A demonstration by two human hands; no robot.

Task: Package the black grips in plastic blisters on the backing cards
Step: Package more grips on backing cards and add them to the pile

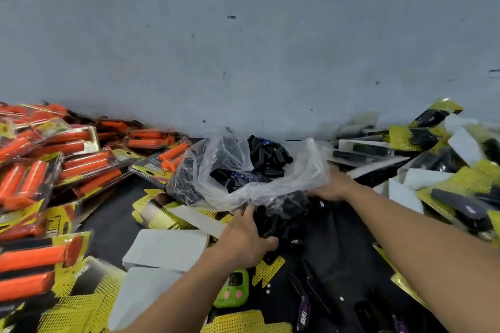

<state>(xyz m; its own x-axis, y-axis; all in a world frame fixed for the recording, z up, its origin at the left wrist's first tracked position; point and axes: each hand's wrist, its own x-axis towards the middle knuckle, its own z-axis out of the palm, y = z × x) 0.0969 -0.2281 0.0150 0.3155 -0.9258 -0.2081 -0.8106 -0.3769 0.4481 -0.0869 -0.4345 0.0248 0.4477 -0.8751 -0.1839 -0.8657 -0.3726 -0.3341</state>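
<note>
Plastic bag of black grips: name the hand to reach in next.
Probably right: the right hand holds the open rim of the plastic bag beside the black grips; the left hand grips its lower bulge.

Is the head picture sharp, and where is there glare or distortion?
Head view: soft all over, with motion smear in the top left corner; wide-angle bending curves the foot of the wall; light is even, shadows faint; glare whitens the bag and the orange packs.

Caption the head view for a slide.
Left hand and right hand hold a clear plastic bag of black grips; packaged orange grips piled left, yellow backing cards scattered around.
</note>
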